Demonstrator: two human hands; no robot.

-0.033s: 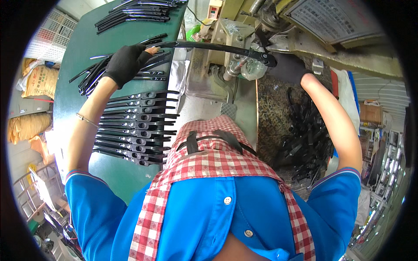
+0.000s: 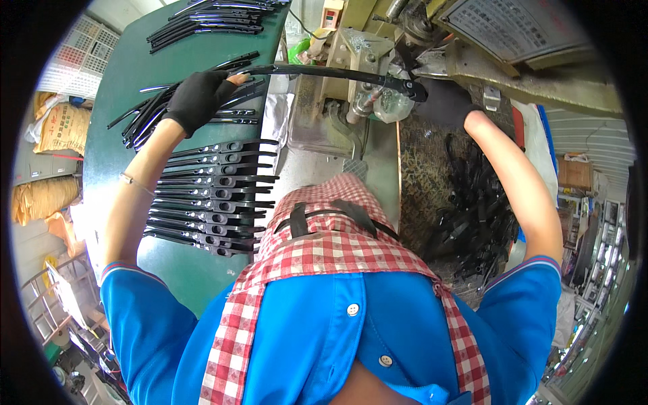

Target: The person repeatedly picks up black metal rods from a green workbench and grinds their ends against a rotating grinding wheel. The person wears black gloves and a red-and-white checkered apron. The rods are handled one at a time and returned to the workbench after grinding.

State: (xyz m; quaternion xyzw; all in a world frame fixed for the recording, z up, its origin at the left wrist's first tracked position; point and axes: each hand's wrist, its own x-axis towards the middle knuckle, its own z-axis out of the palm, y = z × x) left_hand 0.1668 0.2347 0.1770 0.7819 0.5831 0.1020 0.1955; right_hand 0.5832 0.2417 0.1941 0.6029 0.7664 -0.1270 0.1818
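Note:
A long, slightly curved black wiper arm (image 2: 317,70) stretches level between my hands, across the front of the press. My left hand (image 2: 201,101), in a black glove with bare fingertips, pinches its thin left end above the green table. At the thicker right end, my black-gloved right hand (image 2: 442,103) is closed around the arm; most of its fingers are hidden by the dark glove. This end lies by the press tooling (image 2: 368,94), next to a clear plastic-wrapped piece (image 2: 394,106). I cannot tell whether the arm touches the tooling.
Neat rows of black wiper arms (image 2: 219,196) lie on the green table (image 2: 202,270), with more bundles (image 2: 209,23) behind. Loose black parts (image 2: 472,223) heap on a worn board at right. A machine with a metal plate (image 2: 506,30) looms above; a foot pedal (image 2: 354,167) is below.
My right hand and forearm have shifted very slightly, and the arm's right end has turned a little with them. My left hand keeps its hold, hardly moved.

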